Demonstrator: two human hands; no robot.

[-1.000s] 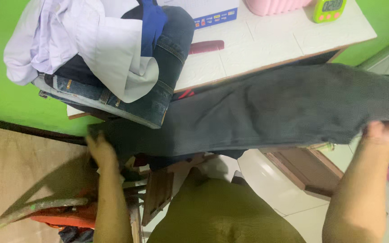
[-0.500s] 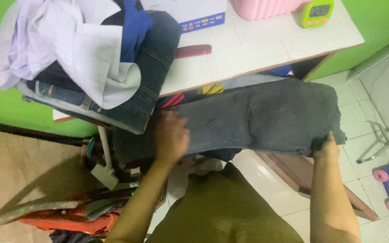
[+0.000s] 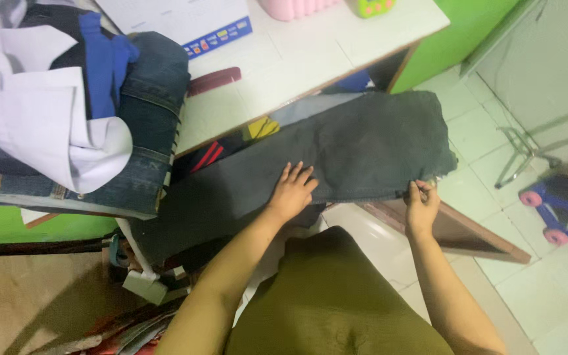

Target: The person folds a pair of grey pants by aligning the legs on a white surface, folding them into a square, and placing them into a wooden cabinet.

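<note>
white table [image 3: 310, 56]; both hands [image 3: 292, 190] on dark jeans [image 3: 369, 148].

The right half of the white tabletop [image 3: 336, 52] lies open above the dark grey trousers [image 3: 336, 151], while the heap of jeans and white cloth [image 3: 80, 131] blocks its left side, and a comb [image 3: 213, 80] and a white box [image 3: 179, 23] crowd the middle.

White tiled table [image 3: 310, 59] with heaped clothes [image 3: 67, 125], box [image 3: 179, 23], maroon comb [image 3: 215, 81], perhaps.
</note>
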